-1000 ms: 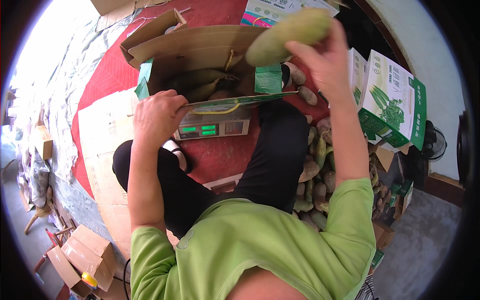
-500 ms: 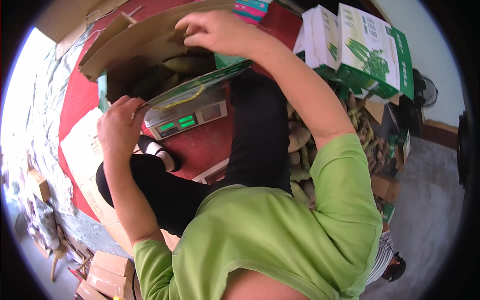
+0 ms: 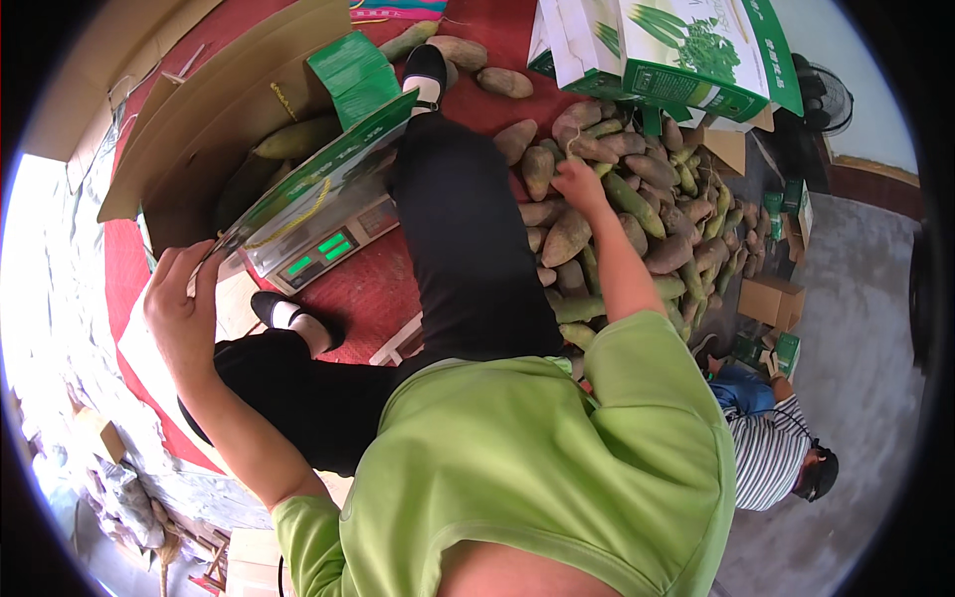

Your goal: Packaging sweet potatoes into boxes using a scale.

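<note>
At the near left corner of an open carton, my left hand is closed on the edge of its printed green-and-white side. A long green radish shows inside; deeper contents are in shadow. The carton rests on a digital scale with lit green displays. To the right, my right hand is down in a pile of green and brown radishes, its fingers curled at a radish there; the fingertips are partly hidden. A thin root tail stands up beside them.
Printed white-and-green boxes stand beyond the pile, with a black fan to their right. Several loose radishes lie on the red mat near my foot. Another person in a striped shirt is at the lower right.
My right hand has left the carton's far side and moved right, down into the radish pile. My left hand stays on the carton's edge. More of the pile now shows.
</note>
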A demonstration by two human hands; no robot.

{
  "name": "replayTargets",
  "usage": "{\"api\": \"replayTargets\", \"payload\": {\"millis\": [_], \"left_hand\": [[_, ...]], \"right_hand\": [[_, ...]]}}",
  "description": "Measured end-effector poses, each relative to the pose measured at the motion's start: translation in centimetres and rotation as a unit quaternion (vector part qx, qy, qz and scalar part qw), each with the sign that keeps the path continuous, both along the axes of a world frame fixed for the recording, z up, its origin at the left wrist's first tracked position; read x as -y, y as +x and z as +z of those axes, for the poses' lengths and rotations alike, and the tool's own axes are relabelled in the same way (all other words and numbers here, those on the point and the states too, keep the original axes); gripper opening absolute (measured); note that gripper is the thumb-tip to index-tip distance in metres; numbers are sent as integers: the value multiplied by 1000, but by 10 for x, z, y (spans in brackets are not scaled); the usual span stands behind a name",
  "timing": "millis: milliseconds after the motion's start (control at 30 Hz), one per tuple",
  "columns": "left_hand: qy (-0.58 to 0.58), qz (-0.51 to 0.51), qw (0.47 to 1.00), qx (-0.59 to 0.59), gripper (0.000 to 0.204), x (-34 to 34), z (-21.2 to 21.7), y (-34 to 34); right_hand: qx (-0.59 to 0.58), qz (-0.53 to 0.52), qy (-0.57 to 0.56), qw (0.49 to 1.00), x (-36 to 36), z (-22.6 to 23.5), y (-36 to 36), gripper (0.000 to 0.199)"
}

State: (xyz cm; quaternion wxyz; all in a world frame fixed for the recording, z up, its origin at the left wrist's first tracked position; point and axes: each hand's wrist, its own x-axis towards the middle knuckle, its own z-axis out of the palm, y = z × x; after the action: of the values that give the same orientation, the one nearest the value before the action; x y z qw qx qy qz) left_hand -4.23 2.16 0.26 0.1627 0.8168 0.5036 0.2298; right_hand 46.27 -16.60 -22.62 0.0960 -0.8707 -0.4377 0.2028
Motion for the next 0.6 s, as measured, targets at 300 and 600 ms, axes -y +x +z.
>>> {"api": "replayTargets", "payload": {"millis": [300, 600], "left_hand": [[60, 24, 998, -6, 12, -4, -7, -10], [108, 1, 993, 56, 10, -7, -16, -7]], "right_hand": [[3, -328, -69, 942, 129, -66, 8, 68], [-279, -572, 2, 771, 140, -95, -22, 101]]}}
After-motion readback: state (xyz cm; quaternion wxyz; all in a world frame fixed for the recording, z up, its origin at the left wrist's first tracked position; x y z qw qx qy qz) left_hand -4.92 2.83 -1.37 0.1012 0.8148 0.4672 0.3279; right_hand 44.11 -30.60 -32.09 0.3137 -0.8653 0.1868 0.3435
